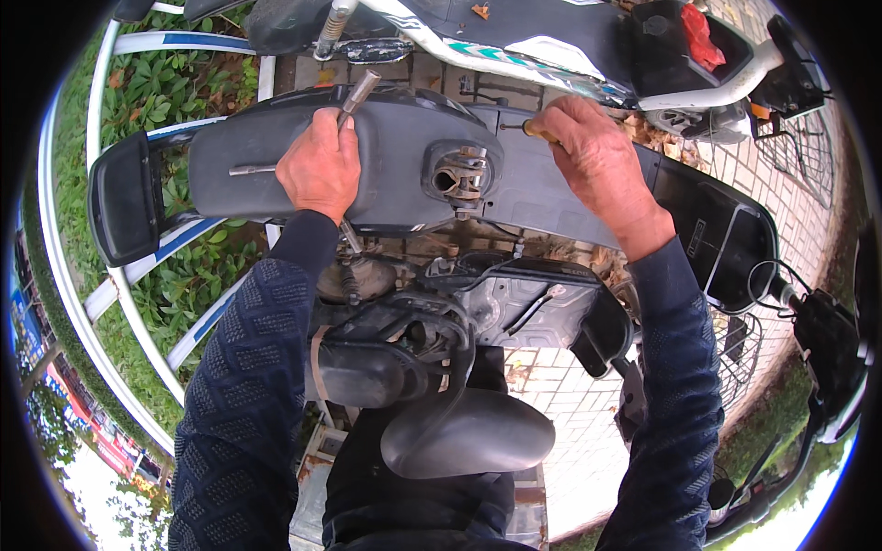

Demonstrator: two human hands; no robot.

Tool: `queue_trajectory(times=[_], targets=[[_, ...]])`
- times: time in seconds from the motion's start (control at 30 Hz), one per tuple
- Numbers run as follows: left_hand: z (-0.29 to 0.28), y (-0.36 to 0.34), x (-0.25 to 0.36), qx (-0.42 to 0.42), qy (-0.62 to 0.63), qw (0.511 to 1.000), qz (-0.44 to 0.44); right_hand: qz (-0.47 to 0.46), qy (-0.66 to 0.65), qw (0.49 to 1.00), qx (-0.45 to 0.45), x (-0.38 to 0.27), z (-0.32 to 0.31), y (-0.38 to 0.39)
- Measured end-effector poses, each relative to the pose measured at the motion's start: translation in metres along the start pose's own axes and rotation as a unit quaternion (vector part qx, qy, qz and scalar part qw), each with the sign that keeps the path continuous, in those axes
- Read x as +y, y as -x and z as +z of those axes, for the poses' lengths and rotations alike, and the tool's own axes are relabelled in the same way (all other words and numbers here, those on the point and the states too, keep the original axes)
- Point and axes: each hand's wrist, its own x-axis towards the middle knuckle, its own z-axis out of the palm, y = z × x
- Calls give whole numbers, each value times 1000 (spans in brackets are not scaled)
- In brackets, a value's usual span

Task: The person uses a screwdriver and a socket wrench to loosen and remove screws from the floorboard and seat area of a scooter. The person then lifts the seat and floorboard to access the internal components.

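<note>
Hands apart, our left hand grips a metal 3-way wrench while our right hand pinches a slim screwdriver over the grey panel beneath it. Pressed at a slant, we judge, the tip could skid and score the plastic. Our right hand hides most of the handle, our left the wrench's centre; whether the tip is seated, we cannot tell.

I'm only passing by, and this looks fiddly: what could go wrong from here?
The thin screwdriver in the right hand might slip and scratch the grey panel under it. The metal wrench in the left hand could scuff the grey seat below if it drops. Anything small that drops might fall into the open hole at the rusty clamp.
</note>
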Motion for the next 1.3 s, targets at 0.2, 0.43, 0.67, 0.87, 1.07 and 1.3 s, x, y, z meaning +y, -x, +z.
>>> queue_trajectory(times=[0.2,0.43,0.67,0.87,1.07,1.3], targets=[[-1,1,0,7,-1,1000,19,214,-18,977,-15,10,14,-11],[0,1,-1,7,3,1000,6,-35,19,999,-8,12,5,-1],[-2,2,-1,-7,-10,1000,1,159,-22,987,6,13,7,-8],[-6,-2,4,-13,2,1000,1,92,72,991,-63,9,-2,-3],[-8,0,6,-5,9,1000,-1,120,-44,992,0,1,6,1],[-6,-1,4,3,16,1000,11,122,111,985,-41,7,3,-3]])
